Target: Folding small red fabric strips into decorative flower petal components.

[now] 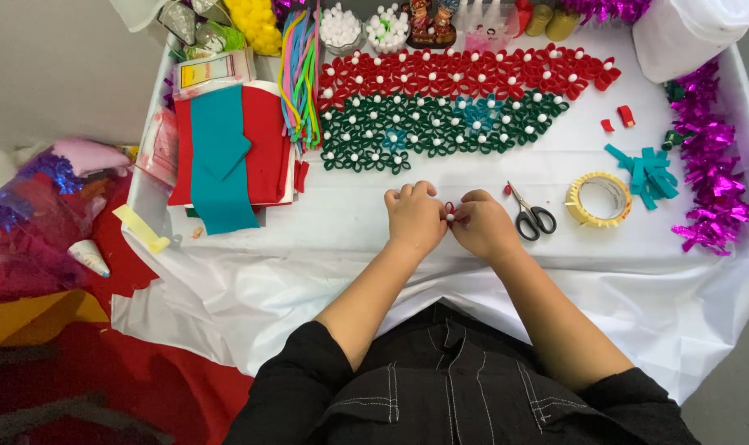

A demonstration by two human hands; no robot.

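At the near edge of the worktop (325, 247), under my headcam, I log this:

Left grip: my left hand (414, 216) is curled, fingertips pinched on a small red felt flower piece (449, 211) with a white bead at its middle.
Right grip: my right hand (483, 224) meets the left one, fingers closed on the same piece from the other side; the two hands touch.
Piece held: it sits between both grips, just above the white cloth, mostly hidden by my fingers.
Just right of the right grip: scissors (529, 214) with black handles lie flat, blades pointing away from me.
Further right: a roll of yellow tape (598, 199), then a pile of teal felt strips (648, 171), near the tape.
Far right: purple tinsel (709, 181) runs along the worktop's edge.
Beyond both grips: a mat of red and green felt flowers (457, 103) with white beads, a few teal ones among them, well apart from my hands.
Left of the left grip and further off: stacked red and teal felt sheets (230, 148), with coloured pipe cleaners (300, 74) beside them.
Farthest: cups of white pompoms (341, 29) at the back edge.
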